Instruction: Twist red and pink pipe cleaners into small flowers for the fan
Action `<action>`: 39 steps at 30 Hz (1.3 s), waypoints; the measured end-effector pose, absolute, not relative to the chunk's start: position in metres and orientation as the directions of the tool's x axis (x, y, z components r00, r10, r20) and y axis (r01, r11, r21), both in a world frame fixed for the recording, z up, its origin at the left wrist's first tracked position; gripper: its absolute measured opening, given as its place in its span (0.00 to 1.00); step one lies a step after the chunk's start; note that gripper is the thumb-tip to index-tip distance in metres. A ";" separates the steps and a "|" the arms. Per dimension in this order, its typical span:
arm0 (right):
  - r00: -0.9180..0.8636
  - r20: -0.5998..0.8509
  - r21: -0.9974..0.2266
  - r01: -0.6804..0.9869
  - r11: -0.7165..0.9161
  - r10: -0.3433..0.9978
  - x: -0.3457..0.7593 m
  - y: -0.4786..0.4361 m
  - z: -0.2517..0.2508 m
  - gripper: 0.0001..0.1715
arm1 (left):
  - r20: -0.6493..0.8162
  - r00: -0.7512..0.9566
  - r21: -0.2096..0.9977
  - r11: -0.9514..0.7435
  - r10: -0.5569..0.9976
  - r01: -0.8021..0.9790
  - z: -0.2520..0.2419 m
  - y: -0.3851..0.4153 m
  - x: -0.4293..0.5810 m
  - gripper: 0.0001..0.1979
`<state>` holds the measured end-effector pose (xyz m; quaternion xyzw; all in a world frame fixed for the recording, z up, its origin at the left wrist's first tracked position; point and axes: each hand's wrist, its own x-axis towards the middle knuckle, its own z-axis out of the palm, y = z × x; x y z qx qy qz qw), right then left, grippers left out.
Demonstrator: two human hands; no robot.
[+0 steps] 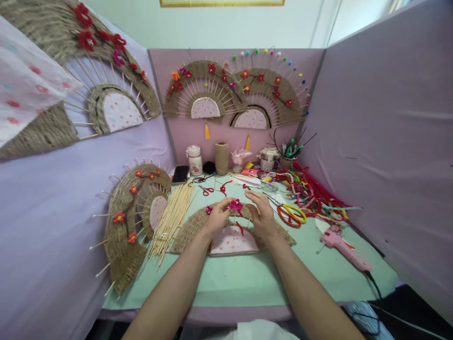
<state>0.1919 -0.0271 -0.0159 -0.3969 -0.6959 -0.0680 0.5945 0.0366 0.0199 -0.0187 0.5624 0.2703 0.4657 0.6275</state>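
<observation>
My left hand (218,218) pinches a magenta pipe-cleaner flower (236,204) above a twine-wrapped fan (191,227). Just right of the flower is my right hand (262,215), fingers apart and partly stretched, with nothing visible in them. The fan lies flat on the table; its half-round centre (234,241) is white cloth with red dots. A short red pipe-cleaner piece (240,228) rests over that centre. Another small magenta flower (209,209) sits on the fan's upper left. Both forearms cross in front of the fan and hide parts of it.
Bamboo sticks (172,219) lie left, beside a finished fan (122,222). Yellow-and-red scissors (292,215), a pipe-cleaner heap (311,189) and a corded pink glue gun (345,248) are right. Behind stand a twine spool (222,159), a white bottle (194,160) and small red scissors (205,191).
</observation>
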 end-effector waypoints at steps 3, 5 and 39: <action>0.007 0.870 -0.401 0.592 0.699 0.493 0.192 -0.026 -0.017 0.16 | 0.227 0.500 0.958 -0.098 0.836 -0.271 -0.019 0.020 0.036 0.16; 0.000 0.859 -0.421 0.571 0.704 0.513 0.190 -0.026 -0.018 0.14 | 0.216 0.534 0.961 -0.081 0.818 -0.266 -0.019 0.019 0.035 0.16; 0.077 0.824 -0.479 0.624 0.618 0.561 0.185 -0.030 -0.020 0.07 | 0.045 0.572 0.914 0.198 0.819 -0.355 -0.015 0.017 0.035 0.12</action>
